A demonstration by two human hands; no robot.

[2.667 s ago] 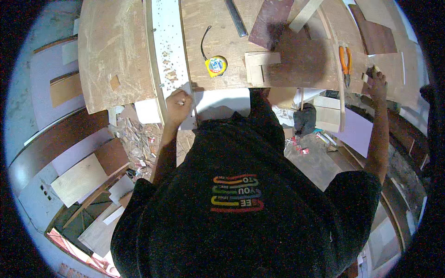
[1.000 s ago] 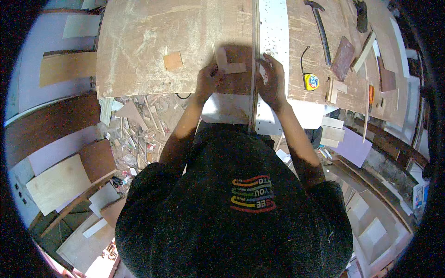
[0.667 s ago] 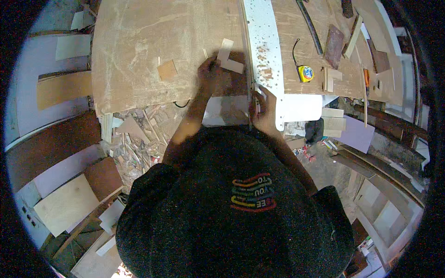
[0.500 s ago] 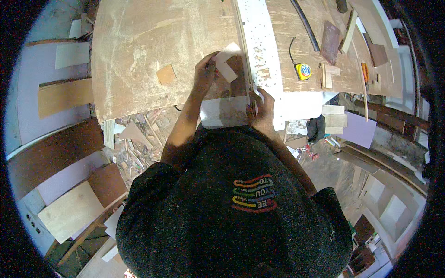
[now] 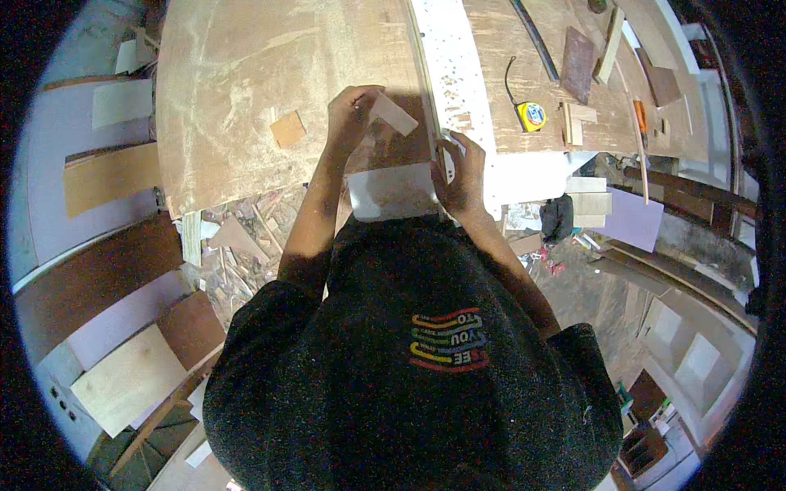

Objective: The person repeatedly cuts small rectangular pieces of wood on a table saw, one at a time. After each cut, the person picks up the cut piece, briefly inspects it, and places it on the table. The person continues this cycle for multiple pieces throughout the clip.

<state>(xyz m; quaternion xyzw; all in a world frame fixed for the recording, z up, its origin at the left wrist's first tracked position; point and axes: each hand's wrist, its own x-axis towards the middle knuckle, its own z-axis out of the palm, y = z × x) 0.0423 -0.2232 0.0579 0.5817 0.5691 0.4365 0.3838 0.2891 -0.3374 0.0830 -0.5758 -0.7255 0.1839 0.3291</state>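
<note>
My left hand (image 5: pixel 350 121) is closed on one end of a small wooden strip (image 5: pixel 395 113), which slants down to the right above the plywood table top (image 5: pixel 237 74). My right hand (image 5: pixel 463 173) rests at the left edge of a long white board (image 5: pixel 457 74), its fingers curled; what they grip, if anything, is hidden. Between my forearms, a pale panel (image 5: pixel 393 192) lies at the table's near edge, close to my body. A small square wood offcut (image 5: pixel 288 129) sits on the table left of my left hand.
Right of the white board are a yellow tape measure (image 5: pixel 531 116), a dark rod (image 5: pixel 536 39), a brown wood block (image 5: pixel 578 64), small joined offcuts (image 5: pixel 578 123) and an orange-handled tool (image 5: pixel 640 119). Wood scraps (image 5: pixel 241 237) litter the floor. Boards (image 5: pixel 131 376) stand at the left.
The wooden piece in my left hand has turned: its pale upper arm, which made an angled shape, no longer shows. My left hand has shifted slightly left, and my right hand's fingers have moved a little.
</note>
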